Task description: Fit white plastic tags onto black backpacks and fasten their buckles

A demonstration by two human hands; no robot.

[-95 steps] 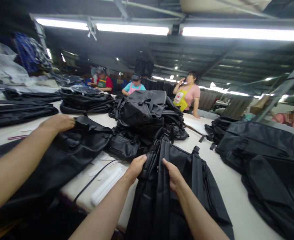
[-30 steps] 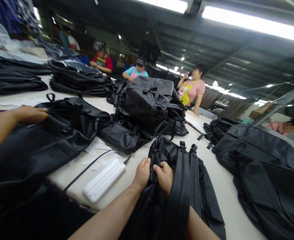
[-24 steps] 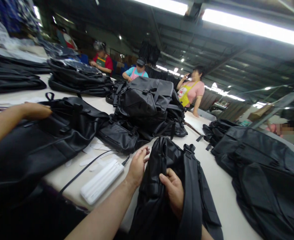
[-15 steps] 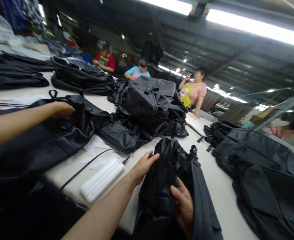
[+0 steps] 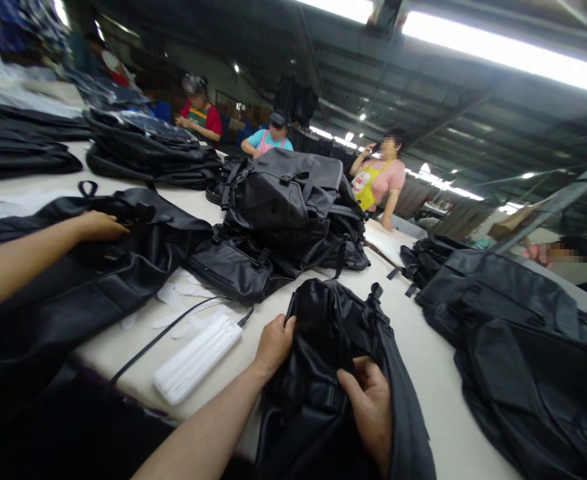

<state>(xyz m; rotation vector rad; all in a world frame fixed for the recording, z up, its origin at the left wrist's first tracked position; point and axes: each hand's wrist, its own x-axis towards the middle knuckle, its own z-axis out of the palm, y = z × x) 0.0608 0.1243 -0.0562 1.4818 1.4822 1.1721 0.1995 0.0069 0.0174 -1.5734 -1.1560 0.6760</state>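
A black leather-look backpack stands before me on the pale table, its top up and its strap side to the right. My left hand pinches the bag's left edge near the top, thumb against the material. On the other side, my right hand has its thumb on the front panel and its fingers curled around the panel's edge; the fingertips are partly hidden. A dark shoulder strap hangs down just right of that hand.
At left, a co-worker's hand rests on another black bag. A white power strip with a black cable lies between us, near white scraps. Black bags are piled ahead, with more bags at right. Several people work beyond.
My left hand has slid from the bag's top front to its left edge and closed there. The front panel now bulges and creases differently. The co-worker's hand has shifted left in view.
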